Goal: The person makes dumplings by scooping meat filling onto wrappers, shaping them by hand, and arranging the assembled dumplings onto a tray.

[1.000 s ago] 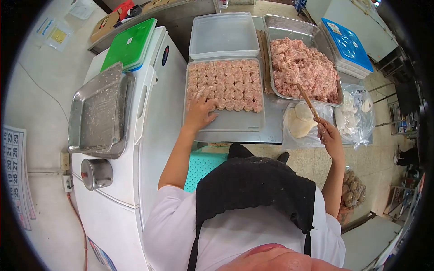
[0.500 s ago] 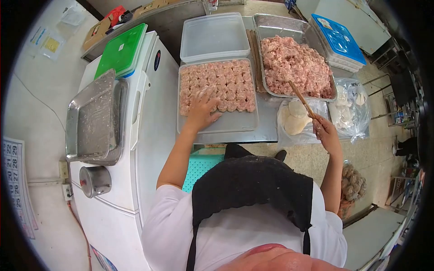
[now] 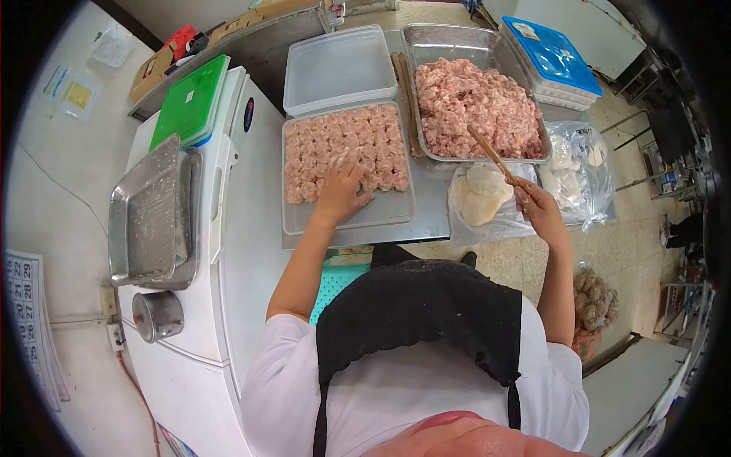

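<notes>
Bench (image 3: 432, 207): surfaced in grey metal; both trays are carried on it.
Metal tray (image 3: 438, 43): set at 2 o'clock from the plastic tray; heaped with minced meat (image 3: 483, 99).
Plastic tray (image 3: 384, 215): filled with rows of meat lumps (image 3: 312, 145), a strip being left bare along its 6 o'clock side.
Pale rounds (image 3: 478, 209): piled on clear plastic at 6 o'clock from the metal tray.
Left hand (image 3: 342, 192): spread, its fingers laid over the lumps at 6 o'clock.
Right hand (image 3: 541, 207): held well apart from the left, closed around the stick.
Stick (image 3: 493, 154): pointed towards 11 o'clock, over the mince; whether its tip is touching cannot be told.
</notes>
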Demonstrator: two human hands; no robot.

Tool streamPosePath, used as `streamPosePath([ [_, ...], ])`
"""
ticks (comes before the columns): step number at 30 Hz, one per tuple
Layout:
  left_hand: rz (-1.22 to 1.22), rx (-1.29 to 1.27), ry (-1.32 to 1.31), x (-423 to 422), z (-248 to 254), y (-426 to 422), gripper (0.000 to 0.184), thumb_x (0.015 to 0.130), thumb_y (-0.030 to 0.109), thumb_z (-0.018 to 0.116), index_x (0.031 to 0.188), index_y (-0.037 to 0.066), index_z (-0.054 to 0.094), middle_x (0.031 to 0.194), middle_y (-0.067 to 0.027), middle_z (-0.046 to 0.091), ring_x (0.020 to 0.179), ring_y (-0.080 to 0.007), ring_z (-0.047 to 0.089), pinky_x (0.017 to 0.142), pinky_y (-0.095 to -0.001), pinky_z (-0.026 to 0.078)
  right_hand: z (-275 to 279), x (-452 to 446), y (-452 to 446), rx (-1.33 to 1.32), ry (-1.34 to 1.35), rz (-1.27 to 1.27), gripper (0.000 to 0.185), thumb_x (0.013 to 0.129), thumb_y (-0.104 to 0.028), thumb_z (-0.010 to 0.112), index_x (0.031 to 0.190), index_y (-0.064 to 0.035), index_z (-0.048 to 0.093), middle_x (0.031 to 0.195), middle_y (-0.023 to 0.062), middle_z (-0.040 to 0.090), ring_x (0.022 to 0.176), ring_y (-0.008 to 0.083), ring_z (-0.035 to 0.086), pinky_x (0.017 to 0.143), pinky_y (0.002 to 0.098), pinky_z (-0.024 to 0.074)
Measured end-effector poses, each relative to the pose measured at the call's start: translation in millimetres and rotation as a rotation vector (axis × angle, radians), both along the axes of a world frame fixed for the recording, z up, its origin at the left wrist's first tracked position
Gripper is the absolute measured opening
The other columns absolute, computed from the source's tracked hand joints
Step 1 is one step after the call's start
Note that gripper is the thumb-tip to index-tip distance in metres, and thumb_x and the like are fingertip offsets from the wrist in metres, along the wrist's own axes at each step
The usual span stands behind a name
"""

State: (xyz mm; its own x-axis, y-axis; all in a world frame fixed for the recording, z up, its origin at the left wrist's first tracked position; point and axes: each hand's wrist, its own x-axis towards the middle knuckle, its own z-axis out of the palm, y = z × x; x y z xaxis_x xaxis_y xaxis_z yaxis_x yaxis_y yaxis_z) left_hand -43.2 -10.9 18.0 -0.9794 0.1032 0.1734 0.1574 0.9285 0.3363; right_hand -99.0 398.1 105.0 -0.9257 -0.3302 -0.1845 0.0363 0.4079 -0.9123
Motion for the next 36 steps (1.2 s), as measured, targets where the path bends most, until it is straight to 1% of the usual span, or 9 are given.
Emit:
streamPosePath([
  [6, 0.052, -0.02, -0.026, -7, -1, 3, 0.049, 0.068, 0.032, 0.079, 0.107, 0.013, 0.055, 0.126, -0.0156, 0.05, 0.125, -0.0389, 0.041, 0.108, -0.0514, 0.028, 9, -30, 20, 0.171, 0.171, 0.019, 0.03, 0.097, -0.019, 0.054, 0.12, -0.0022, 0.06, 0.07, 0.0015, 0.054, 0.063, 0.009, 0.05, 0.056, 0.0243, 0.0406],
  [9, 0.048, -0.1, 0.068, -12, 11, 36, 0.054, 0.066, 0.034, 0.08, 0.109, 0.013, 0.055, 0.118, -0.0153, 0.052, 0.117, -0.0418, 0.045, 0.103, -0.0512, 0.034, 4, -53, 33, 0.365, 0.597, 0.04, 0.027, 0.094, -0.02, 0.056, 0.114, -0.0029, 0.063, 0.074, 0.0131, 0.061, 0.068, 0.0222, 0.061, 0.061, 0.0338, 0.0465],
  [12, 0.015, -0.035, -0.023, -27, 2, 62, 0.054, 0.066, 0.033, 0.08, 0.109, 0.012, 0.054, 0.117, -0.0153, 0.052, 0.116, -0.0421, 0.046, 0.101, -0.0504, 0.036, 11, -68, 32, 0.606, 0.688, 0.124, 0.025, 0.092, -0.025, 0.056, 0.099, -0.0036, 0.066, 0.082, 0.0169, 0.065, 0.077, 0.0339, 0.065, 0.065, 0.0439, 0.0487],
  [15, 0.095, 0.026, -0.087, -35, 1, 73, 0.053, 0.066, 0.032, 0.079, 0.106, 0.008, 0.053, 0.118, -0.0161, 0.052, 0.118, -0.0394, 0.044, 0.106, -0.0519, 0.03, 5, -81, 18, 0.801, 0.731, 0.324, 0.026, 0.091, -0.03, 0.056, 0.088, -0.0067, 0.066, 0.079, 0.013, 0.066, 0.075, 0.031, 0.065, 0.064, 0.0432, 0.0507],
  [18, 0.067, -0.085, 0.088, -38, 4, 78, 0.05, 0.066, 0.03, 0.079, 0.105, 0.01, 0.053, 0.113, -0.0157, 0.054, 0.116, -0.0386, 0.046, 0.105, -0.0512, 0.032, -10, -108, 5, 0.786, 0.862, 0.35, 0.02, 0.089, -0.027, 0.055, 0.083, -0.0103, 0.065, 0.077, 0.0097, 0.066, 0.073, 0.0286, 0.066, 0.063, 0.0414, 0.0527],
  [21, 0.102, -0.027, -0.22, -35, 43, 94, 0.048, 0.068, 0.027, 0.078, 0.106, 0.011, 0.053, 0.116, -0.0144, 0.055, 0.116, -0.0388, 0.046, 0.104, -0.0515, 0.033, -22, -167, 9, 0.959, 0.962, 0.42, 0.014, 0.086, -0.02, 0.056, 0.083, -0.0101, 0.065, 0.074, 0.0091, 0.067, 0.07, 0.027, 0.068, 0.058, 0.0418, 0.0536],
  [26, -0.005, 0.196, 0.002, -47, 65, 153, 0.034, 0.073, 0.015, 0.074, 0.103, 0.008, 0.06, 0.118, -0.0158, 0.056, 0.117, -0.0367, 0.049, 0.097, -0.0456, 0.041, -12, -229, 40, 0.984, 0.967, 0.443, 0.014, 0.081, -0.015, 0.056, 0.08, -0.008, 0.068, 0.074, 0.0124, 0.068, 0.068, 0.0282, 0.069, 0.053, 0.0419, 0.0532],
  [30, -0.111, 0.415, -0.014, -64, 35, 217, 0.026, 0.075, 0.015, 0.072, 0.098, 0.007, 0.063, 0.111, -0.0145, 0.059, 0.108, -0.0345, 0.054, 0.094, -0.0413, 0.043, 39, -231, 52, 1.066, 0.988, 0.477, 0.015, 0.078, -0.013, 0.057, 0.07, -0.0073, 0.068, 0.072, 0.0131, 0.068, 0.069, 0.0291, 0.069, 0.054, 0.0405, 0.0534],
  [36, -0.027, 0.211, 0.052, -77, -2, 267, 0.018, 0.079, 0.013, 0.068, 0.096, 0.006, 0.066, 0.097, -0.0126, 0.062, 0.1, -0.0328, 0.057, 0.089, -0.04, 0.045, 72, -210, 63, 0.935, 1.036, 0.592, 0.014, 0.077, -0.014, 0.06, 0.069, -0.0085, 0.069, 0.07, 0.0126, 0.067, 0.071, 0.0289, 0.069, 0.057, 0.0398, 0.0535],
])
